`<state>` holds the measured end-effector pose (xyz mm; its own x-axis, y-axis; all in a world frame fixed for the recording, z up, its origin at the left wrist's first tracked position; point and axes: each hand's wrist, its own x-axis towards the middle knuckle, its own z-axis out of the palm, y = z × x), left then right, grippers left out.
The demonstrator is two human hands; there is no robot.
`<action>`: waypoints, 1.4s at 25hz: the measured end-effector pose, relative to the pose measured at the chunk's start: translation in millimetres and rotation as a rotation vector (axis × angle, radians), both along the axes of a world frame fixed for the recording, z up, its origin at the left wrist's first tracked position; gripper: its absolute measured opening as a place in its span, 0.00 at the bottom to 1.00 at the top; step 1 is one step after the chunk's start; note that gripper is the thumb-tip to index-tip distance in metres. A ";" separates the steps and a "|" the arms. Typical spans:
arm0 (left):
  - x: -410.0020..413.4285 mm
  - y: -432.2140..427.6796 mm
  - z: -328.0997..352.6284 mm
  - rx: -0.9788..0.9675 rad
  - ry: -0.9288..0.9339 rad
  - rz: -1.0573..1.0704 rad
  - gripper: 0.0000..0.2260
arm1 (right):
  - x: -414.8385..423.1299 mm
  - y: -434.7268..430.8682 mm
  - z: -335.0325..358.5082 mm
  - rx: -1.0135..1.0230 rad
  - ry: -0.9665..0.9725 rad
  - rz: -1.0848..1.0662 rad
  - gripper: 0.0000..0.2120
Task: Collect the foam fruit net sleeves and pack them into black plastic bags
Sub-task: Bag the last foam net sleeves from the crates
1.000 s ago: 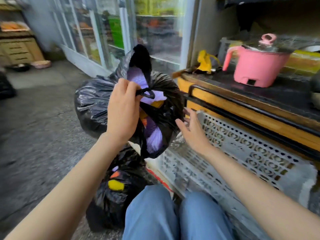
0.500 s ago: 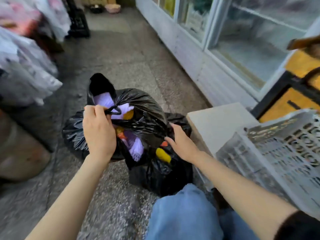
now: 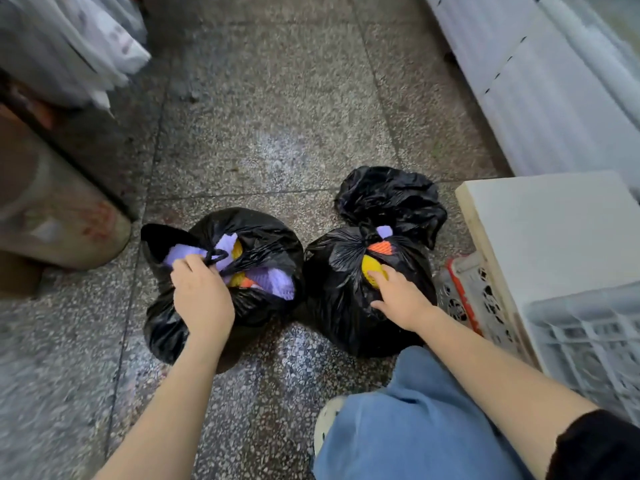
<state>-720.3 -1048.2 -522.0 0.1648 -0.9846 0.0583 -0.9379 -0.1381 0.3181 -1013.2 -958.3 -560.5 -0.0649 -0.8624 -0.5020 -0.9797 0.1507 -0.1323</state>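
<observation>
Lowered to floor (image 3: 277,116), black bag (image 3: 266,237), left hand (image 3: 202,299) fingers gripping its tie; right hand (image 3: 401,303) fingers straight on yellow sleeve (image 3: 369,266)

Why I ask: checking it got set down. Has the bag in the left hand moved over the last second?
Yes. The open bag came down from above the tied bag to the floor on its left; the left hand grips its handles.

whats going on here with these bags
A person bent over the floor is handling two black bags stuffed with foam sleeves. The left hand grips the knotted handles of the left bag, where purple sleeves show. The right hand rests on the right bag, fingers touching a yellow sleeve poking out below its knot.
</observation>
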 end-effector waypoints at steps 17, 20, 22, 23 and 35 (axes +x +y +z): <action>-135.8 -32.3 -49.2 0.193 0.098 -0.822 0.19 | -105.3 -97.4 -35.3 -0.407 -0.228 -0.319 0.19; -158.0 -37.1 -87.7 0.318 -0.035 -0.905 0.25 | -144.6 -122.9 -80.8 -0.309 -0.235 -0.387 0.20; -161.7 -39.7 -108.0 0.321 0.002 -0.871 0.31 | -166.0 -128.2 -109.5 -0.210 -0.247 -0.431 0.24; -162.1 -41.0 -116.8 0.298 0.039 -0.840 0.31 | -175.5 -129.0 -122.6 -0.165 -0.256 -0.452 0.26; -181.5 -51.9 -135.3 0.198 0.088 -0.807 0.24 | -178.6 -180.3 -116.8 -0.475 -0.215 -0.677 0.16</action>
<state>-901.7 -1100.1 -657.3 -0.5998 -0.7928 -0.1083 -0.7454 0.5044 0.4357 -1191.8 -1138.5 -677.3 -0.5869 -0.7941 -0.1578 -0.6447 0.5763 -0.5021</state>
